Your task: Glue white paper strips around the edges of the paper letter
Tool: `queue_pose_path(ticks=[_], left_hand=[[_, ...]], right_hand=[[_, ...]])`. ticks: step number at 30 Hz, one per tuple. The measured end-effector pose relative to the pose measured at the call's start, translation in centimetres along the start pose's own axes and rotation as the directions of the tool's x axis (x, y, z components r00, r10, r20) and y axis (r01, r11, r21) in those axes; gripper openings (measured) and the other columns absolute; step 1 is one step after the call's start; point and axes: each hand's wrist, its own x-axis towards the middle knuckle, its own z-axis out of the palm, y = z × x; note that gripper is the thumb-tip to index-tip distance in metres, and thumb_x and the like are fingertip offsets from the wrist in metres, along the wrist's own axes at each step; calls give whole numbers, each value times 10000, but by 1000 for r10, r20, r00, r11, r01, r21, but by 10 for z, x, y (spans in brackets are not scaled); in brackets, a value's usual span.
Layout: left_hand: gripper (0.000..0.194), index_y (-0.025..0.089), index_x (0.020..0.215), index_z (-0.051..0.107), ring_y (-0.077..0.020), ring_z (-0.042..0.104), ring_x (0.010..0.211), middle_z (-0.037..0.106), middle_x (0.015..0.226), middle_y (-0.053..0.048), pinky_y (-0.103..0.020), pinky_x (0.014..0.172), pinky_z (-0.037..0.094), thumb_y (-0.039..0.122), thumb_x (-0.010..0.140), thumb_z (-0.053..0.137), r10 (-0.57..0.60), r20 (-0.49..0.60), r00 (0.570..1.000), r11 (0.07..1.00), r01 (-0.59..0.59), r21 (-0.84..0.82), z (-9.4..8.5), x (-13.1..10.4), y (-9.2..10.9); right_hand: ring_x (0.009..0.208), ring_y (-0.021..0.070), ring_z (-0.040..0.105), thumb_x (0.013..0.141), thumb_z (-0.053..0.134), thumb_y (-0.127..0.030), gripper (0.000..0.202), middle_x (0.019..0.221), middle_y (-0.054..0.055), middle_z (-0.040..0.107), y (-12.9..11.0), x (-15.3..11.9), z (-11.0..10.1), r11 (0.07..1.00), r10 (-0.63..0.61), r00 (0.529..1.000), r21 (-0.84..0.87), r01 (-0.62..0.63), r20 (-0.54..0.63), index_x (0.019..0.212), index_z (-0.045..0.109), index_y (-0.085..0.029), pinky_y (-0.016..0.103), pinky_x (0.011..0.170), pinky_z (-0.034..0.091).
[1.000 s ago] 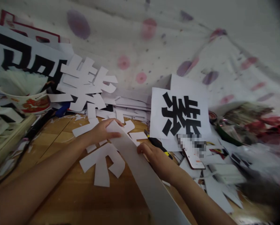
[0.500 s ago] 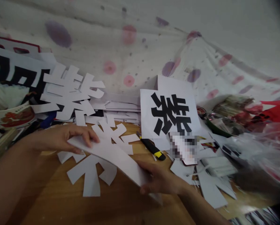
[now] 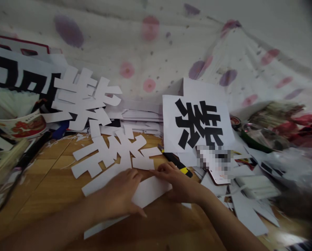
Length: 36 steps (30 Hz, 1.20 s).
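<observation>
I have the white strip point(image 3: 150, 191) at six o'clock on the tabletop point(image 3: 150, 234), my left hand point(image 3: 120, 193) over it with thumb spread from fingers; my right hand point(image 3: 179, 182) is at its two-o'clock end, pinching or not I can't tell. Light, even pressure should keep it flat, clear of the cut-out pieces point(image 3: 124, 151) at eleven o'clock.
</observation>
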Motion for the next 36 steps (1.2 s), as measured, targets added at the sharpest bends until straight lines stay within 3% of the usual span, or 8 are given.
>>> queue_pose_path(ticks=[3, 6, 11, 14, 19, 24, 30, 36], left_hand=[[650, 196, 1190, 505, -281, 533, 1003, 564, 1095, -95, -384, 846, 429, 314, 578, 688, -78, 8, 997, 996, 78, 47, 10, 6, 7], [522, 188, 1102, 550, -263, 561, 926, 576, 1031, -82, -353, 782, 441, 260, 589, 613, -114, -45, 992, 993, 116, 39, -6, 7, 3], [424, 269, 1020, 579, -245, 581, 798, 610, 924, -17, -312, 636, 427, 280, 597, 615, -253, -163, 954, 965, 260, 24, -64, -1, -15], [472, 279, 1088, 549, -274, 573, 883, 601, 1015, -32, -331, 669, 438, 395, 640, 639, -324, -290, 901, 946, 312, -86, -79, -2, -13], [671, 291, 1282, 355, -299, 504, 1075, 499, 1227, -70, -388, 822, 442, 477, 692, 613, -264, -412, 872, 949, 159, -272, -46, 7, 4], [653, 250, 1265, 296, -290, 505, 1080, 482, 1215, -115, -411, 837, 443, 418, 714, 603, -262, -366, 893, 929, 132, -345, 1, 18, 3], [615, 236, 1177, 317, -299, 549, 1009, 518, 1160, -115, -432, 794, 453, 427, 680, 625, -342, -297, 892, 904, 225, -363, 25, 25, 8], [570, 200, 1133, 324, -268, 572, 926, 553, 1061, -108, -402, 752, 483, 447, 701, 601, -258, -291, 921, 933, 159, -324, 40, 40, 17]], right_hand=[[1096, 204, 392, 611, 599, -86, 818, 1137, 45, 438, 6, -6, -3, 997, -1, 999, 73, 5, -47, 1356, 347, -308, 361, 926, 387], [1167, 208, 380, 706, 573, -163, 688, 1269, 55, 377, 24, -13, -6, 989, 75, 974, 142, -44, -216, 1342, 354, -311, 357, 924, 399], [1030, 255, 485, 822, 484, -362, 424, 1057, 100, 520, 60, -8, 4, 919, 347, 722, 64, -389, -599, 1213, 476, -198, 449, 895, 403], [985, 265, 505, 812, 510, -380, 478, 1038, 110, 530, 67, 1, 19, 891, 355, 737, -31, -454, -576, 1241, 446, -179, 447, 852, 425], [988, 261, 523, 812, 459, -232, 410, 1034, 132, 561, 64, 5, 18, 894, 356, 784, -59, -444, -508, 1213, 495, -156, 454, 870, 413], [1069, 213, 545, 850, 384, -351, 386, 1145, 70, 600, 57, -16, -5, 890, 424, 830, 334, -309, -363, 1181, 521, -207, 389, 935, 404], [840, 237, 638, 797, 382, -424, 345, 867, 40, 687, 55, -42, -11, 673, 719, 595, 574, -467, -359, 970, 601, -220, 362, 724, 500], [734, 219, 617, 773, 459, -522, 532, 861, 62, 654, 53, -57, -9, 712, 702, 448, 524, -467, -554, 1183, 433, -185, 355, 662, 485]])
